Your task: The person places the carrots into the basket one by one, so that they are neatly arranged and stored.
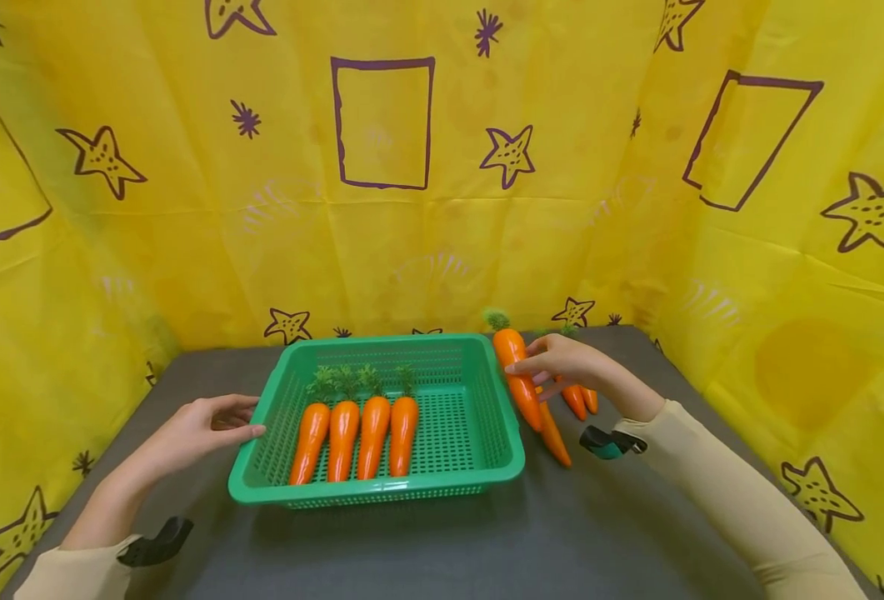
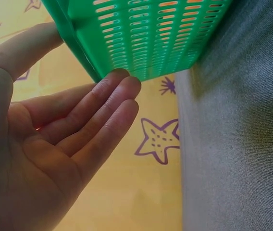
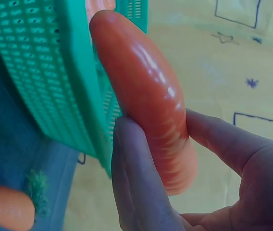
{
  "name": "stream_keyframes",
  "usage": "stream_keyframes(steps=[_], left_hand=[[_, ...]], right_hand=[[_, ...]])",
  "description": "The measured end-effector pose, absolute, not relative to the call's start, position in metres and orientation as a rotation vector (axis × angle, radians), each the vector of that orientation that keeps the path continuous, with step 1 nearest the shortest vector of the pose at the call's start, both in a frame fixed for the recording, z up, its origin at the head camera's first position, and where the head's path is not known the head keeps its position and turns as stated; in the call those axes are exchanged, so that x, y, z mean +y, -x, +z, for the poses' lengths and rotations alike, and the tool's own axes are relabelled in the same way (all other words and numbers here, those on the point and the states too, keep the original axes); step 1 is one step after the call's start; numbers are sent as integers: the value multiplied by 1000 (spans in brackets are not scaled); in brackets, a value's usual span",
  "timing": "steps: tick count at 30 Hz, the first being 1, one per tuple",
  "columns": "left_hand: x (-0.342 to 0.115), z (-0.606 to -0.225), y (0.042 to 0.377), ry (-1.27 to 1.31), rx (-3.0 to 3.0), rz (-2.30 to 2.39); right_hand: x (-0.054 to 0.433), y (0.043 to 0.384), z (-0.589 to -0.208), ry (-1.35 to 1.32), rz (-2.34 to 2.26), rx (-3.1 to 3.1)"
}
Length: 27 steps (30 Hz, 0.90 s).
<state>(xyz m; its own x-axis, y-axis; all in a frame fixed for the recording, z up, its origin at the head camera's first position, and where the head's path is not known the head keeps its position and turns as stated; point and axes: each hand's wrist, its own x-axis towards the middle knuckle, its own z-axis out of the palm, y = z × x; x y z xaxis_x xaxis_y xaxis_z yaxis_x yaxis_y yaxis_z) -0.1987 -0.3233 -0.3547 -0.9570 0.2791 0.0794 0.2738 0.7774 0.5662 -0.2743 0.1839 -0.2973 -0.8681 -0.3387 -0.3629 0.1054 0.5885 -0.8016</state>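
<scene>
Beige sleeves are worn at lower left and lower right, black straps fastened at their ends.

1. I see one green basket.
2. Inside it I count four carrots.
3. Right of it, at least four more carrots.
4. Two hands beside it: left hand, right hand.

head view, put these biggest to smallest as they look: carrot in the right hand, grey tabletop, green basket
1. Grey tabletop
2. Green basket
3. Carrot in the right hand
</scene>
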Motion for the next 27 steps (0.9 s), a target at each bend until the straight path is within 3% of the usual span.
stream_keyframes(steps=[27], left_hand=[[-321,-345,204,-460,2913,915]], right_hand=[[130,289,-301,232,-1254,2203]])
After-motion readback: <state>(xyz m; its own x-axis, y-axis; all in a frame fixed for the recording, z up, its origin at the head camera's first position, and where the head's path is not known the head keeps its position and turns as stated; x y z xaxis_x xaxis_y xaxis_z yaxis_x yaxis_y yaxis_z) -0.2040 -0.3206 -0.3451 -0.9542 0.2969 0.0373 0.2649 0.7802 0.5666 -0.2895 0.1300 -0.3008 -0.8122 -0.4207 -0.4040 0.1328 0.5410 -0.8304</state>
